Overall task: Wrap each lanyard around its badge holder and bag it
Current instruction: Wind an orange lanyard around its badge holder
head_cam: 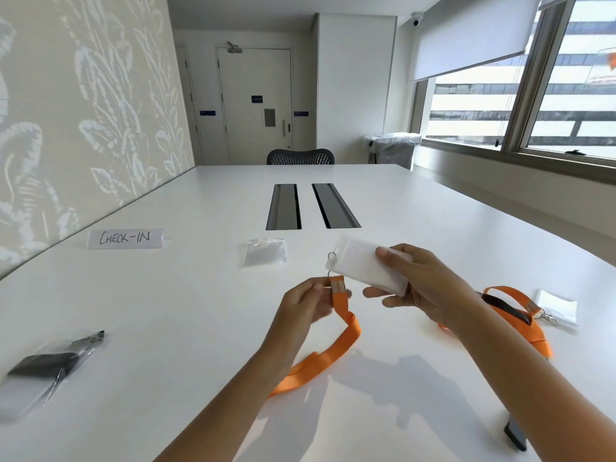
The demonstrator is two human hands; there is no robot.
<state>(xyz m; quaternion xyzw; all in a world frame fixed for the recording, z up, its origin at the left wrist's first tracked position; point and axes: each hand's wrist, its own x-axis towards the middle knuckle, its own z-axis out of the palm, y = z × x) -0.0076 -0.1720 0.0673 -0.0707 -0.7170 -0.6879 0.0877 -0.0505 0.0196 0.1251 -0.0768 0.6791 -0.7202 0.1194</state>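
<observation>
My right hand (413, 281) grips a white badge holder (358, 263) above the table, thumb on top and fingers underneath. My left hand (308, 303) pinches the orange lanyard (336, 348) at its metal crimp, just below the ring joining it to the holder. The strap hangs down and trails onto the table towards me. An empty clear zip bag (265, 252) lies flat beyond my left hand. A second orange lanyard (520, 315) with a white badge holder (556, 306) lies to the right, partly behind my right forearm.
A bagged dark lanyard and holder (46, 371) lies at the near left. A "CHECK-IN" card (125, 238) stands at the far left. Two cable slots (311, 205) cut the white table (173, 311). A dark phone (515, 436) sits at the near right edge.
</observation>
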